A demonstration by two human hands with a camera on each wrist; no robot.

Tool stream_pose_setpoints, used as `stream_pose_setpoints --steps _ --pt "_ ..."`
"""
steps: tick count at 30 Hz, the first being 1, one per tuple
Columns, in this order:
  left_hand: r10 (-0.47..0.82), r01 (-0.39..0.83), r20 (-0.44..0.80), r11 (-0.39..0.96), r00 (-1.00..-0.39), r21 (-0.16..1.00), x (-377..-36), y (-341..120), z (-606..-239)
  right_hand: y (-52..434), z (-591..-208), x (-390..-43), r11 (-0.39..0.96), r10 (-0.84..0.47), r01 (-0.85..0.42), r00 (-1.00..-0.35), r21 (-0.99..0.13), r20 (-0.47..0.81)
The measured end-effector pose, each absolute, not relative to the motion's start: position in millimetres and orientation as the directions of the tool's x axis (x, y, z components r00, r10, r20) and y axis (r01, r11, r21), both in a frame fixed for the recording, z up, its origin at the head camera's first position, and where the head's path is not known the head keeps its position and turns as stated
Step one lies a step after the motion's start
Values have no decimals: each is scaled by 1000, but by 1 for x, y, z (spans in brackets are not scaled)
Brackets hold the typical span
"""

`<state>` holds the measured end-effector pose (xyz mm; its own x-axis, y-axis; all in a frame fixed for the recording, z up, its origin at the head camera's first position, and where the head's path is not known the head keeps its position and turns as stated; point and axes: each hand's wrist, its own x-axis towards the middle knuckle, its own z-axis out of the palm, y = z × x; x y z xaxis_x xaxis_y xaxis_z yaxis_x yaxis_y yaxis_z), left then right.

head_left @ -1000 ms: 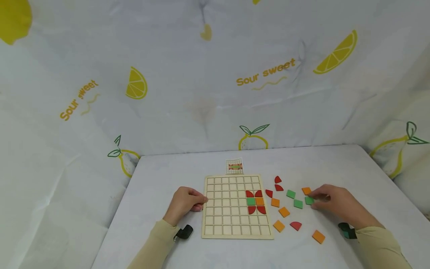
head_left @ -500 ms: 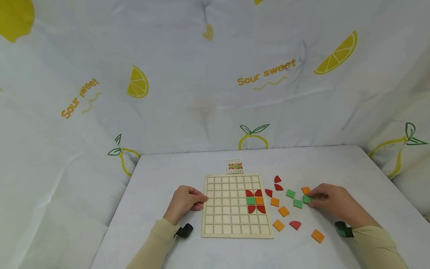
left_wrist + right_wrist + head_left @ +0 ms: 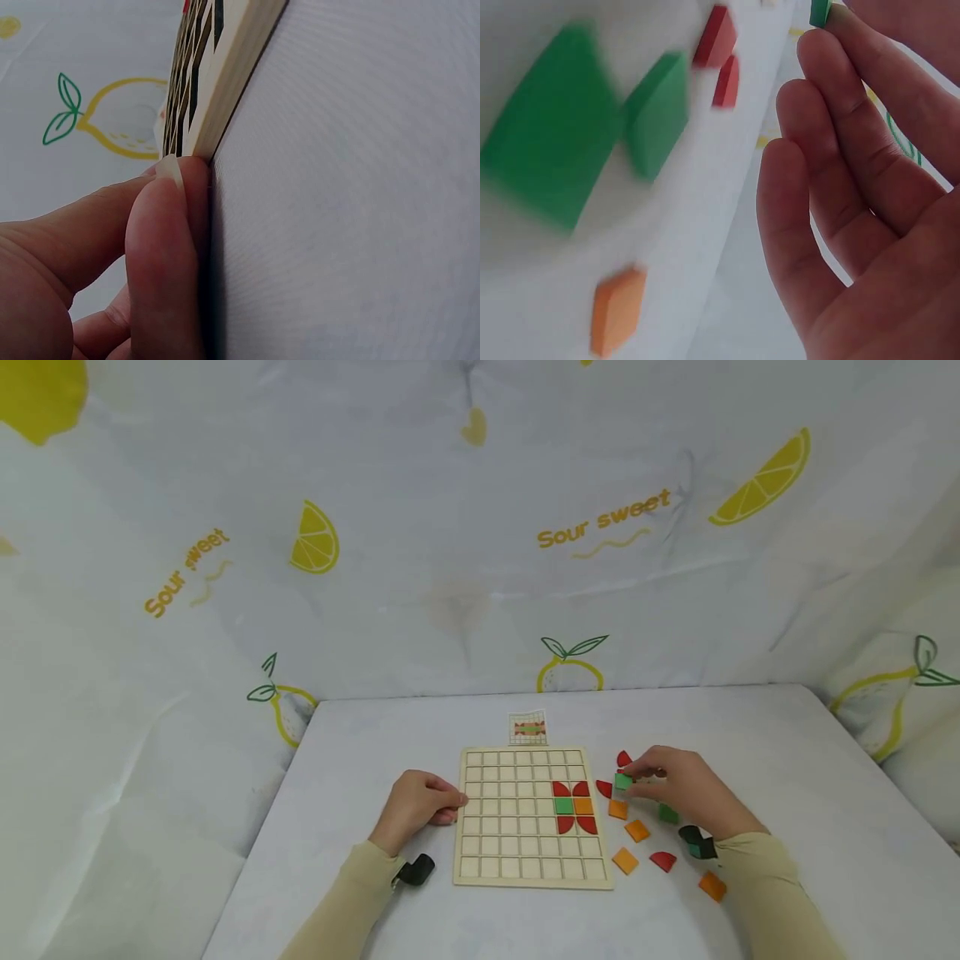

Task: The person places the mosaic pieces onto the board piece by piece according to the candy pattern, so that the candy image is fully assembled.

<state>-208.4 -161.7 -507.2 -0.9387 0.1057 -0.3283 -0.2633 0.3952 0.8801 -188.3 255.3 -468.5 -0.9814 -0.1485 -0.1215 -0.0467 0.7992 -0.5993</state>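
Note:
A light wooden grid board [image 3: 502, 843] lies on the table. Toward its right side, a green square [image 3: 563, 806] and an orange square [image 3: 582, 806] sit side by side in the cells, with red quarter-circle pieces [image 3: 565, 825] above and below them. My left hand [image 3: 420, 806] pinches the board's left edge between thumb and finger; the left wrist view shows the thumb [image 3: 161, 255] right at that edge. Just right of the board, my right hand [image 3: 690, 789] holds a green square tile [image 3: 622, 782] by its fingertips, over the loose red pieces. Some loose tiles are hidden behind this hand.
A small pattern card [image 3: 528, 727] stands at the board's far edge. Right of the board lie loose orange tiles [image 3: 626, 861], a red quarter-circle [image 3: 663, 861] and a green tile [image 3: 668, 813]. Another orange tile [image 3: 712, 886] lies near the right forearm. A lemon-print cloth [image 3: 420, 568] hangs behind.
My right hand has picked up the green tile from among the loose tiles and carried it left toward the board. My left hand keeps its place at the board's edge.

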Motion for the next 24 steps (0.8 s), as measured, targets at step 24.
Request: stream_pose_setpoints --steps 24 --pt "94 -259 -323 411 -942 874 -208 -161 -508 162 -479 -196 736 -371 -267 -928 -622 -41"
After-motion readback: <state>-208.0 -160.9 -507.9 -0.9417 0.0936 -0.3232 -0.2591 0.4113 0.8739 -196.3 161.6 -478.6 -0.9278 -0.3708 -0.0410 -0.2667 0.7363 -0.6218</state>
